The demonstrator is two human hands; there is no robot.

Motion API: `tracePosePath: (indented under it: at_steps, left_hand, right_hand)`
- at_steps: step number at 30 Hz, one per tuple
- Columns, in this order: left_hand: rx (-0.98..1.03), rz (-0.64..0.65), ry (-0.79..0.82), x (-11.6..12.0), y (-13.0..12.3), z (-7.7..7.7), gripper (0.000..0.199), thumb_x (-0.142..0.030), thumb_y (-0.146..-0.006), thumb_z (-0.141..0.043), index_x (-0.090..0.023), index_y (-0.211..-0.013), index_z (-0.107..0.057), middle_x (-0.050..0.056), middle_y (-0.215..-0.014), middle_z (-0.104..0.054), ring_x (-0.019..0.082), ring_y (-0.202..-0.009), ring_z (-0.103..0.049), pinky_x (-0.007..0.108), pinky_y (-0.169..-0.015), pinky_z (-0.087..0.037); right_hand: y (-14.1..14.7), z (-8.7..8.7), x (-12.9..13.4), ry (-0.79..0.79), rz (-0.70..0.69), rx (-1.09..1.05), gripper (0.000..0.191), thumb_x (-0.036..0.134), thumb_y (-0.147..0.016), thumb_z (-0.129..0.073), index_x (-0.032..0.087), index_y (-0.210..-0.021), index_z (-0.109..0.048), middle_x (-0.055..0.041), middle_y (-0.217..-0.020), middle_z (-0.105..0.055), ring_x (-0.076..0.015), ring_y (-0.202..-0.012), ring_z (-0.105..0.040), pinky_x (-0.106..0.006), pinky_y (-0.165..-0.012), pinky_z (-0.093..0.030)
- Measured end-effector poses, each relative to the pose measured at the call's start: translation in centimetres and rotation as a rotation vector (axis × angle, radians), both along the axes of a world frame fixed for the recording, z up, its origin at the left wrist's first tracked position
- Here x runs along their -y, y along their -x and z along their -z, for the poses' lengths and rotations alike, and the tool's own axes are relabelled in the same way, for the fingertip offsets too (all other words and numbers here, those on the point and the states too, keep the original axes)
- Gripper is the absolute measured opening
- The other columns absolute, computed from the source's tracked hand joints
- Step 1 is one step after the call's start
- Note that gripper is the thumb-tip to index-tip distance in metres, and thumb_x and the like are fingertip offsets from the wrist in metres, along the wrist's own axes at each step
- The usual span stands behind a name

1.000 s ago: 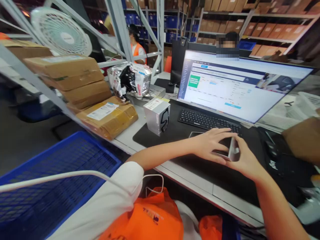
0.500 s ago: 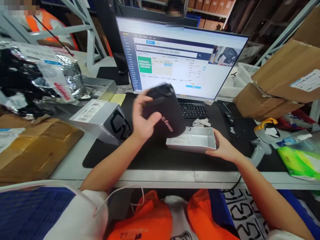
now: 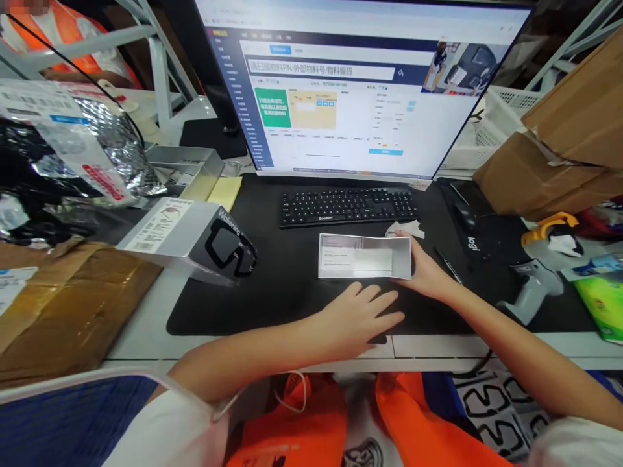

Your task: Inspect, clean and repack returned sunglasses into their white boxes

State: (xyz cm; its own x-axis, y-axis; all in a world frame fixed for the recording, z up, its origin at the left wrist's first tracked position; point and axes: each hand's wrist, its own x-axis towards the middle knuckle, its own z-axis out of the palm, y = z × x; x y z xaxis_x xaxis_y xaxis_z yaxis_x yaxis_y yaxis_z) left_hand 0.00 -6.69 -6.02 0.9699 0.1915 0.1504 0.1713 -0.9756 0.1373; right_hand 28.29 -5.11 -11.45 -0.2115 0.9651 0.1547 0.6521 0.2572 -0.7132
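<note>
My right hand [image 3: 427,271] grips the right end of an open grey box [image 3: 402,254] above the black desk mat [image 3: 272,292]. A printed white sheet [image 3: 338,256] lies inside it. Just below the box, my left hand [image 3: 363,318] is palm down with its fingers spread. A small dark patch shows beneath its fingertips at the mat's front edge; I cannot tell what it is. The black case does not show clearly. Left of the mat's middle sits a grey box with a goggle outline [image 3: 228,246] printed on its end.
A keyboard [image 3: 348,206] lies under the monitor [image 3: 331,97]. To the right are a pen [image 3: 448,264], a mouse [image 3: 464,217], a barcode scanner [image 3: 533,288] and cardboard boxes [image 3: 545,172]. A taped carton [image 3: 73,298] and silvery bags [image 3: 63,143] crowd the left.
My left hand has come down toward the mat's front edge, and the black case it held is no longer plainly visible. The open box has shifted slightly, still in my right hand.
</note>
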Motion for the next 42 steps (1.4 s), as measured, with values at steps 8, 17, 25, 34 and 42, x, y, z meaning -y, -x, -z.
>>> tracePosePath:
  at_steps: [8,17,25,34,42]
  left_hand:
    - [-0.02,-0.141,0.122,-1.8,0.1,1.3,0.063,-0.056,-0.103,-0.044,-0.022,-0.155,-0.044,0.016,-0.153,-0.054,0.035,-0.138,-0.049,0.05,-0.107,-0.039]
    - [-0.151,-0.178,0.217,-1.9,-0.5,0.7,0.087,-0.071,-0.093,-0.052,-0.025,-0.163,-0.028,0.011,-0.171,-0.025,0.035,-0.16,-0.016,0.06,-0.124,-0.021]
    - [-0.017,-0.014,0.541,-5.8,0.3,1.1,0.066,-0.059,-0.103,-0.039,-0.021,-0.157,-0.041,0.011,-0.167,-0.036,0.029,-0.158,-0.026,0.053,-0.13,-0.019]
    - [-0.02,-0.102,0.493,-6.3,3.4,-1.9,0.05,-0.043,-0.1,-0.053,-0.018,-0.143,-0.06,0.012,-0.149,-0.059,0.026,-0.138,-0.055,0.043,-0.122,-0.038]
    - [0.1,-0.735,0.575,-0.5,8.0,3.2,0.086,-0.06,-0.098,-0.049,-0.016,-0.165,-0.019,0.019,-0.168,-0.031,0.034,-0.154,-0.034,0.055,-0.126,-0.031]
  right_hand:
    - [0.8,0.4,-1.3,-0.005,-0.001,-0.006,0.104,0.041,-0.076,-0.081,0.016,-0.16,-0.024,-0.0197,-0.164,-0.033,-0.0363,-0.153,-0.03,-0.054,-0.125,-0.024]
    - [1.7,-0.7,3.5,0.112,0.292,0.095,0.066,0.039,-0.086,-0.066,0.015,-0.146,-0.052,-0.0156,-0.137,-0.064,-0.0338,-0.129,-0.059,-0.052,-0.115,-0.044]
    - [6.7,2.8,9.9,0.032,0.15,0.248,0.032,0.023,-0.083,-0.059,0.014,-0.111,-0.072,-0.0177,-0.133,-0.063,-0.0347,-0.133,-0.054,-0.054,-0.116,-0.043]
    - [6.6,3.1,9.1,0.086,0.146,0.249,0.031,0.025,-0.089,-0.053,0.014,-0.113,-0.071,-0.0182,-0.136,-0.062,-0.0352,-0.139,-0.049,-0.06,-0.117,-0.039]
    - [7.8,-1.9,9.4,-0.107,0.157,0.241,0.055,0.042,-0.095,-0.054,0.015,-0.143,-0.054,-0.0173,-0.148,-0.056,-0.0338,-0.139,-0.05,-0.063,-0.118,-0.036]
